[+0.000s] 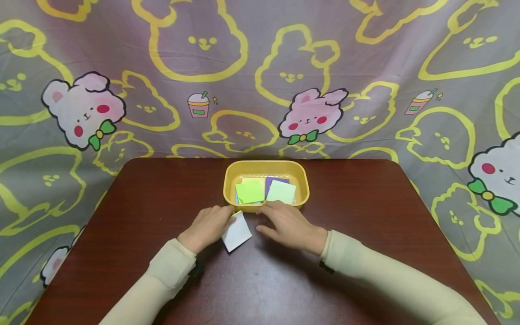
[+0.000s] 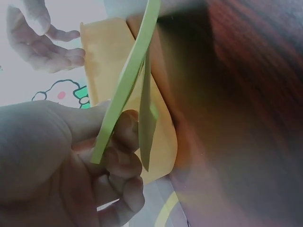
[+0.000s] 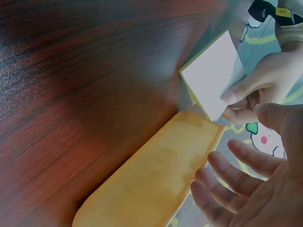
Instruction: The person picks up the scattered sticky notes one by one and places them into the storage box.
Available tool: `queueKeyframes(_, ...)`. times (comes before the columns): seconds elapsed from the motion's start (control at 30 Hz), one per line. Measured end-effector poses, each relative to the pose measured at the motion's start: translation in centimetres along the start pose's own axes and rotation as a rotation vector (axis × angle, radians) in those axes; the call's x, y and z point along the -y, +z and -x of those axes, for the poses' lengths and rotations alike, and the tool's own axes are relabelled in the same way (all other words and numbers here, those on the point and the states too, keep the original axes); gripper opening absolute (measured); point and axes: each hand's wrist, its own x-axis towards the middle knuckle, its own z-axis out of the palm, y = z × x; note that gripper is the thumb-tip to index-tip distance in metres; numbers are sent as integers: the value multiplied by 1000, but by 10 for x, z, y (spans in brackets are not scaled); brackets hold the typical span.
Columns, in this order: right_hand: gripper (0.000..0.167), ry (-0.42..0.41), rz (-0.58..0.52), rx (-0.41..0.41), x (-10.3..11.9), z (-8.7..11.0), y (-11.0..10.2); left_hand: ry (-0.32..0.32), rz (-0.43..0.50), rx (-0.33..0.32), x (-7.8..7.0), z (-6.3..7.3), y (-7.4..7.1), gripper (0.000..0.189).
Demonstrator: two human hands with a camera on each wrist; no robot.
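Observation:
My left hand [image 1: 206,227] pinches a sticky note pad [image 1: 237,232] between thumb and fingers, just in front of a yellow plastic box [image 1: 226,189]. The pad's white face shows in the head view. From the left wrist, its yellow-green edge [image 2: 125,82] is visible, and a leaf [image 2: 147,123] stands apart from it underneath. My right hand [image 1: 291,225] holds nothing; its fingers are spread and loosely bent, with the fingertips [image 3: 201,176] at the box's near rim. Whether they touch the rim I cannot tell.
Inside the box lie lime-green notes [image 1: 249,192], mint notes [image 1: 281,192], purple notes [image 1: 270,181] and a pale yellow piece [image 1: 257,180], with some blue below. The box stands near the far edge of a dark brown table [image 1: 162,194]. Behind hangs a patterned curtain [image 1: 243,90].

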Motion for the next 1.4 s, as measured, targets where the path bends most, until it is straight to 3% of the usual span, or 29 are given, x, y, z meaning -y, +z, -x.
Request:
queueKeyframes(0.67,36,17,2,13,0,-4,-5,23,-13,56,-4,0,-16,18)
queueKeyframes(1.4,37,23,9,1,0,-8,-7,52,-9,25,-6,-3,-31,19)
